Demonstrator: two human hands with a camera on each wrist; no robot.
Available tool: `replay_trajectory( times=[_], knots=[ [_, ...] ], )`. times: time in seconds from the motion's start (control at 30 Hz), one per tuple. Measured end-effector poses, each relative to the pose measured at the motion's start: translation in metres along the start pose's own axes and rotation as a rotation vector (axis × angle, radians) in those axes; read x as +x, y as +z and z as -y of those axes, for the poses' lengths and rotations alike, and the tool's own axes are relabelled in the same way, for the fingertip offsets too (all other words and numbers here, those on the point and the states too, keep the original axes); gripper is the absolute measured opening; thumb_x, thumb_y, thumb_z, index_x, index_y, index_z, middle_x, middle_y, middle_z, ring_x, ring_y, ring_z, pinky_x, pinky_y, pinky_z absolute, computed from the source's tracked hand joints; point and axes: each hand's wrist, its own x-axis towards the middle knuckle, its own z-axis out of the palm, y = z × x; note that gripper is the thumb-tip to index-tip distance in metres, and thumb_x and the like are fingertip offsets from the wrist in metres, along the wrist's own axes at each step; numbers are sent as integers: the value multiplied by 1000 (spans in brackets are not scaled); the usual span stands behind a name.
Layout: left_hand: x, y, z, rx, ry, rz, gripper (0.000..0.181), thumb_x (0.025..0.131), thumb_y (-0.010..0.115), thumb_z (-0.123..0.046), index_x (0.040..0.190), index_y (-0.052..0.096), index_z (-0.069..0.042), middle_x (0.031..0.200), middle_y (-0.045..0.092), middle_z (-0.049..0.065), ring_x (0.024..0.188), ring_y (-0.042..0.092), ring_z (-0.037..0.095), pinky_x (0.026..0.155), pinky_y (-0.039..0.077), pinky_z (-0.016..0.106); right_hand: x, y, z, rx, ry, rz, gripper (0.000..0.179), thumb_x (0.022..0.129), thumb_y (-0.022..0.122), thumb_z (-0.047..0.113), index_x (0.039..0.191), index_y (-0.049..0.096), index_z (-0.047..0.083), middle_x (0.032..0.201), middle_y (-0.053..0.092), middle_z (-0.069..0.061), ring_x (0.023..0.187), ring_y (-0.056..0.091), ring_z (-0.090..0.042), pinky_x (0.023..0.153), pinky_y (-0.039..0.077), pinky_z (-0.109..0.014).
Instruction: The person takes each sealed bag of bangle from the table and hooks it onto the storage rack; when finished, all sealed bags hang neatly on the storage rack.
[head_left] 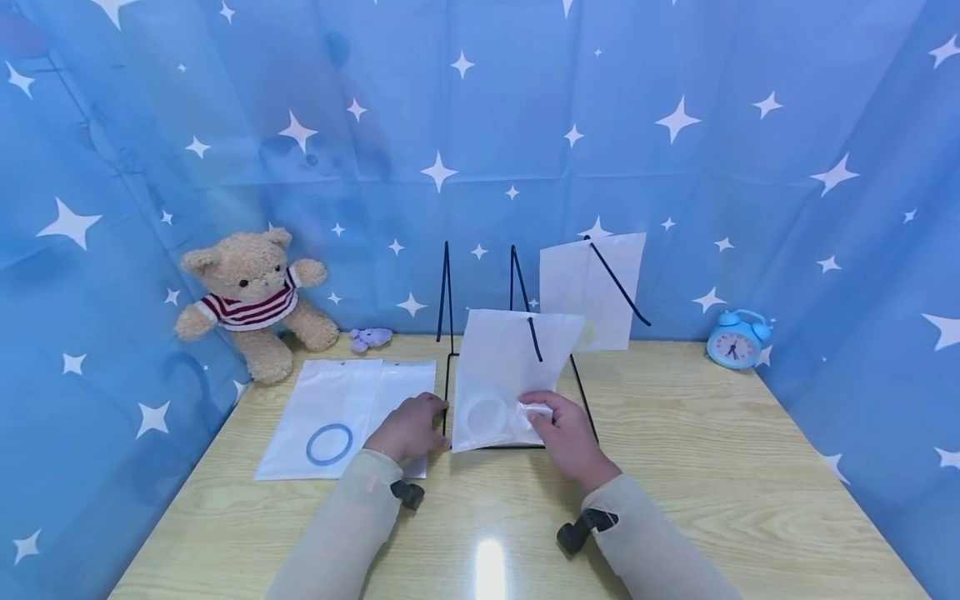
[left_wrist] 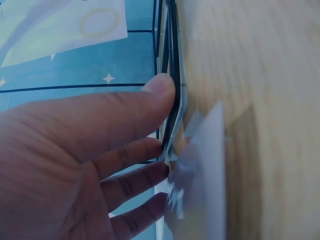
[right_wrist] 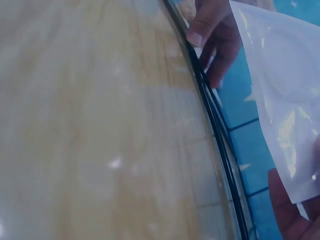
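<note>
A black wire rack [head_left: 447, 383] with long hooks stands on the table. From its front hook hangs a white plastic bag [head_left: 498, 358] with a pale ring [head_left: 487, 414] showing inside. My right hand [head_left: 567, 437] pinches the lower right part of this bag, which tilts a little. At the rack's left side, my left hand [head_left: 410, 427] holds the frame. In the left wrist view its thumb [left_wrist: 161, 87] lies against the black wire [left_wrist: 172, 50], with fingers on the other side. Another white bag [head_left: 588, 287] hangs from the right hook.
Two flat white bags overlap on the table at left; the upper bag [head_left: 315, 408] shows a blue ring [head_left: 329, 444]. A teddy bear [head_left: 251, 292] and small purple toy [head_left: 370, 338] sit behind them. At the back right stands a blue alarm clock [head_left: 737, 343]. A starred blue curtain [head_left: 375, 75] surrounds the table.
</note>
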Motion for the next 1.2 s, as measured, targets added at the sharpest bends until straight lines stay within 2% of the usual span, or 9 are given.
replay_trajectory(
  times=[0.1, 0.27, 0.33, 0.4, 0.5, 0.6, 0.73, 0.93, 1.2],
  knots=[
    [-1, 0, 1, 9, 14, -1, 68, 89, 86, -25, 149, 59, -8, 154, 54, 13, 143, 50, 38, 115, 46, 55, 4, -4, 1, 11, -11, -1, 27, 105, 61, 11, 128, 73, 18, 107, 63, -11, 49, 38, -12, 45, 36, -24],
    [1, 0, 0, 29, 28, -5, 67, 89, 86, -25, 148, 60, -8, 152, 55, 13, 142, 51, 38, 115, 46, 55, 14, -11, 10, 5, -30, -15, 28, 105, 60, 10, 130, 72, 16, 138, 63, -8, 50, 39, -14, 48, 39, -26],
    [3, 1, 0, 35, 27, -6, 67, 89, 86, -26, 148, 61, -8, 152, 56, 13, 141, 51, 38, 115, 46, 54, 18, -13, 13, -11, -36, -21, 28, 105, 60, 10, 130, 72, 14, 139, 63, -9, 58, 45, -18, 54, 43, -29],
    [4, 2, 0, 37, 24, -7, 66, 88, 87, -26, 147, 61, -9, 152, 56, 12, 141, 51, 37, 115, 46, 54, 21, -15, 14, -39, -42, -31, 28, 104, 61, 10, 130, 72, 13, 143, 63, -8, 79, 58, -20, 67, 47, -27],
    [3, 3, 0, 43, 22, -10, 66, 88, 87, -26, 147, 62, -9, 152, 56, 12, 141, 51, 37, 115, 46, 54, 27, -18, 17, -64, -51, -35, 29, 105, 61, 10, 131, 72, 12, 147, 61, -9, 103, 58, -23, 77, 47, -28],
    [2, 2, 0, 47, 24, -13, 66, 88, 87, -25, 147, 62, -9, 152, 55, 12, 141, 51, 38, 115, 46, 54, 33, -21, 21, -62, -55, -30, 30, 106, 60, 11, 133, 71, 12, 136, 65, -14, 81, 58, -21, 65, 46, -26],
    [0, 1, 0, 46, 28, -17, 67, 88, 86, -25, 148, 61, -9, 153, 55, 13, 141, 51, 39, 115, 46, 55, 40, -25, 24, -51, -46, -7, 31, 107, 58, 14, 137, 68, 15, 133, 64, -12, 49, 39, -14, 47, 40, -26],
    [0, 2, 1, 50, 37, -26, 67, 88, 86, -25, 148, 61, -9, 152, 55, 13, 140, 51, 39, 115, 46, 55, 50, -30, 27, -62, -54, 6, 33, 109, 57, 16, 140, 66, 16, 146, 59, -8, 47, 39, -12, 47, 42, -27],
    [1, 3, 3, 33, 19, -29, 67, 87, 87, -24, 147, 62, -10, 152, 56, 11, 141, 51, 38, 114, 46, 55, 67, -34, 30, -51, -92, -3, 35, 108, 55, 14, 142, 64, 14, 136, 61, -11, 45, 37, -10, 45, 40, -26]
  ],
)
